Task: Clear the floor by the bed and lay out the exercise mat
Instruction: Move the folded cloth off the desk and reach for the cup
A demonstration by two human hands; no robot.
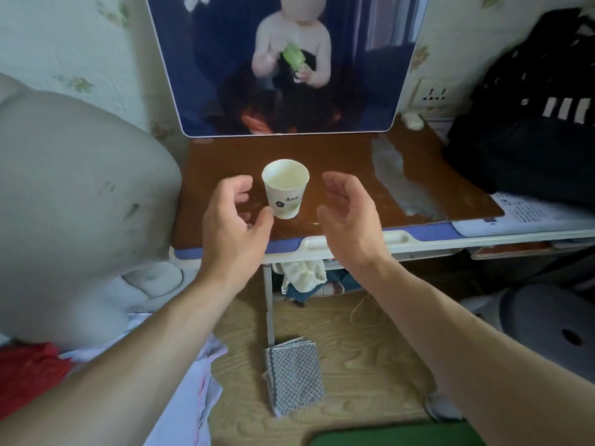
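Head view: paper cup point(285, 188) print point(292, 198) beside its flower point(278, 203) is unreadable.

Green mat point(396, 435) mostly beyond bottom edge; black bag point(528, 156) beyond right.

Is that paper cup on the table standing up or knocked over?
Upright: the paper cup stands on its base on the table, its open mouth facing up.

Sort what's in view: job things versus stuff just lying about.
Job: floor, checked cloth on it, green mat at the bottom edge, probably.
Lying about: cup, table, picture, black bag, stool.
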